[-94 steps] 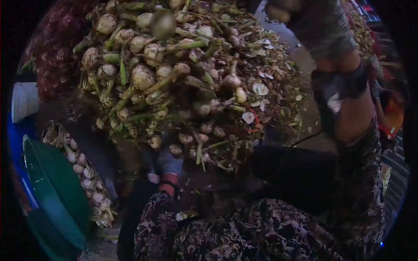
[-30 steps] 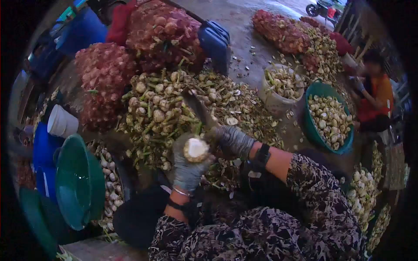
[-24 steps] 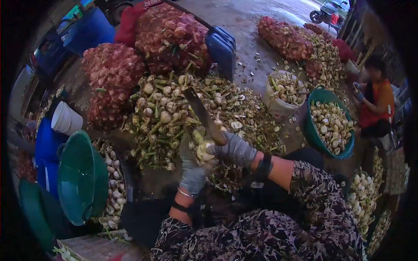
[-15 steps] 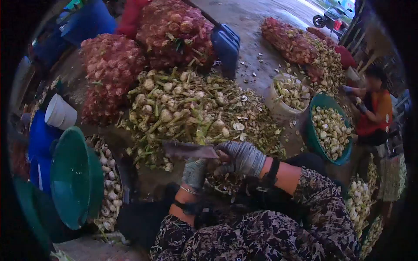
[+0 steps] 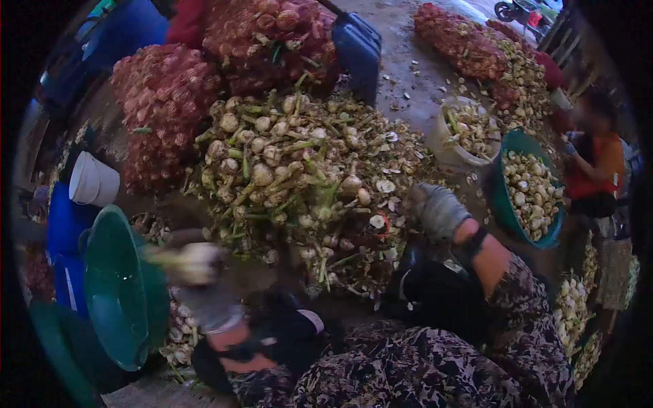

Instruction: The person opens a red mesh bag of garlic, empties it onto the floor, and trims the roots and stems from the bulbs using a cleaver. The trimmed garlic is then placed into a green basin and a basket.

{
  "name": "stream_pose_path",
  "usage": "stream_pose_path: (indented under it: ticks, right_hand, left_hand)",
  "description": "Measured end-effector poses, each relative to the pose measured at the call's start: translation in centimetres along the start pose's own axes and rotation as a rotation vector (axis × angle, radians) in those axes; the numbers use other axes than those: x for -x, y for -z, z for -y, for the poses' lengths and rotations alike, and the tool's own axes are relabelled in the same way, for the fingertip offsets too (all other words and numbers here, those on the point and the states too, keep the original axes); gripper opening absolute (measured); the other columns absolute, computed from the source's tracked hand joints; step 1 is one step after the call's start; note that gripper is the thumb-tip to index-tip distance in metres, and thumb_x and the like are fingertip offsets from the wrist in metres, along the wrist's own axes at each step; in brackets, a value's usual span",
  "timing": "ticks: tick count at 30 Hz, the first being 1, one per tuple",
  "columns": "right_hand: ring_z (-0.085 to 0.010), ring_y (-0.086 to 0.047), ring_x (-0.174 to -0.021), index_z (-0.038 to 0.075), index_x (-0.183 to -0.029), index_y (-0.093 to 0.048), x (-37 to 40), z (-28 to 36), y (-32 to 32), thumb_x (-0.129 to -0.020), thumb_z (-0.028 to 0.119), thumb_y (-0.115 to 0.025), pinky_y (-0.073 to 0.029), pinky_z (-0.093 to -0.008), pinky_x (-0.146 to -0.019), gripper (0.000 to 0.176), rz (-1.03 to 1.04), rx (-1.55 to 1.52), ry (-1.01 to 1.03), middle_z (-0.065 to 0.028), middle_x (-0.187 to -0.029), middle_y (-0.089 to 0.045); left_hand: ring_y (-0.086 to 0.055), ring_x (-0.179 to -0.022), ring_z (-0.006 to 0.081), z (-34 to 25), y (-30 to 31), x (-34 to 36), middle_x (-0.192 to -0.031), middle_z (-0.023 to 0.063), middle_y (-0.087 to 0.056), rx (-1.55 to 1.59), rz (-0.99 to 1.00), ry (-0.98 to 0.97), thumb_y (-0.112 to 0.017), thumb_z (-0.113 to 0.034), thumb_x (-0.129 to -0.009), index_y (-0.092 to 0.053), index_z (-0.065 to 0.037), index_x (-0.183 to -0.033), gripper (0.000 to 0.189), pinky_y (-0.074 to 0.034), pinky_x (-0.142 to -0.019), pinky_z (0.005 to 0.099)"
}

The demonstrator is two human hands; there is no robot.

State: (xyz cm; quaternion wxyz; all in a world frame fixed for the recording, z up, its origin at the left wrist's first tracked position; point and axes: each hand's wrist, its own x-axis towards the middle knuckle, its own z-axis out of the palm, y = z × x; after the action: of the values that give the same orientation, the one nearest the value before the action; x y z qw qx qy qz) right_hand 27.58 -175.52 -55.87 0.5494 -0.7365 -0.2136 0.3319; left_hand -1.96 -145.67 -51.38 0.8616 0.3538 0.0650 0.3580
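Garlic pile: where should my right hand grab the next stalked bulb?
Probably by a green stalk jutting from the near edge of the garlic pile, coming from the right, where the right hand hovers; bulbs sit wedged, stalks stick out free.

**Concrete floor lined with sacks and basins**

A grey concrete floor [image 5: 408, 75] is seen, littered with pale peelings. Along its far edge red mesh sacks [image 5: 163, 88] are stacked, and a blue jerrycan [image 5: 357, 44] is stood beside them. A further row of sacks [image 5: 462, 41] is laid toward the far right corner, where a motorbike [image 5: 524, 10] is partly shown. Near the right edge a white bucket [image 5: 442, 146] and a green basin [image 5: 500, 200] are set side by side, with a person in orange [image 5: 598, 166] seated just behind. At the left edge a second green basin [image 5: 119, 299] is tilted on its side, near stacked white cups [image 5: 92, 180] and a blue drum [image 5: 64, 231]. The far floor is lit brightest; the near ground is left dim.
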Motion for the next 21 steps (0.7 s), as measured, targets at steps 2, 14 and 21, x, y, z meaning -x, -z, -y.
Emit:
stream_pose_path:
  ticks: [2, 14, 21]
  right_hand:
    - [-0.0215, -0.066, -0.075, 0.005, -0.102, -0.063, 0.8, 4.0, -0.7, -0.090, 0.024, -0.061, -0.052, -0.0376, -0.067, 0.023, -0.052, 0.004, -0.036, -0.0055, -0.085, -0.068]
    - [-0.0067, -0.051, -0.076, 0.010, -0.071, -0.043, -0.2, 6.8, -3.0, -0.086, 0.017, -0.070, -0.048, -0.0266, -0.069, 0.031, -0.021, 0.178, 0.010, 0.0008, -0.077, -0.057]
    - [-0.0186, -0.064, -0.087, 0.003, -0.109, -0.062, 0.5, 8.0, -0.8, -0.082, 0.018, -0.071, -0.050, -0.0300, -0.080, 0.033, -0.077, 0.026, -0.082, -0.0122, -0.096, -0.068]
  left_hand:
    - [-0.059, -0.102, 0.0246, -3.1, 2.5, -1.6, -0.117, 0.0135, -0.061, -0.103, -0.151, -0.093, -0.059, -0.030, -0.089, -0.055, -0.004, -0.123, 0.043, -0.050, -0.089, 0.0365]
    - [-0.059, -0.107, 0.0323, 12.4, 13.8, -16.8, -0.117, 0.0223, -0.061, -1.975, -0.402, 0.312, -0.067, -0.023, -0.079, -0.049, 0.000, -0.130, 0.060, -0.047, -0.093, 0.0380]
    - [-0.061, -0.104, 0.0340, 19.5, 3.4, -9.3, -0.112, 0.0177, -0.064, -1.550, 0.199, 0.005, -0.063, -0.018, -0.082, -0.060, -0.002, -0.118, 0.039, -0.046, -0.092, 0.0411]
